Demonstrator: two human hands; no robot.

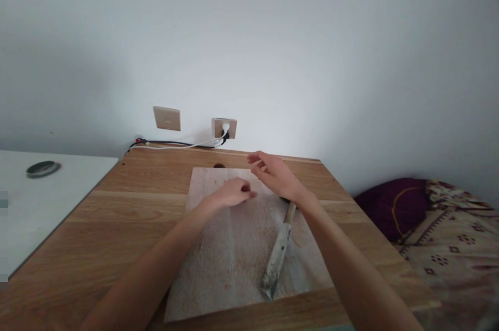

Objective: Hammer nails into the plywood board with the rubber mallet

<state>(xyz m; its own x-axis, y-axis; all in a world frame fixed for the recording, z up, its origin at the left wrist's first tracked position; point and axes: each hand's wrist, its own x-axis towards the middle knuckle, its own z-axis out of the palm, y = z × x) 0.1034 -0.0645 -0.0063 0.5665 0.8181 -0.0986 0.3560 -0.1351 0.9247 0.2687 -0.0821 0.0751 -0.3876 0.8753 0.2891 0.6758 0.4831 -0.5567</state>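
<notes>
My left hand is low over a pale wooden board, its fingers curled in toward the thumb. Whatever may be between those fingers is too small or hidden to make out. Higher and to the right, my right hand is raised above the board's far right part, fingers apart and holding nothing visible. Below the right wrist lies a long knife-like tool with a wooden handle and a worn, whitish, stained blade. Its tip points toward me. A dark object beside the handle is mostly hidden by the right wrist.
The board rests on a wooden table against a white wall. A small brown round thing peeks out behind the board. Cables run along the back to a wall socket. A white surface adjoins left; patterned fabric lies right.
</notes>
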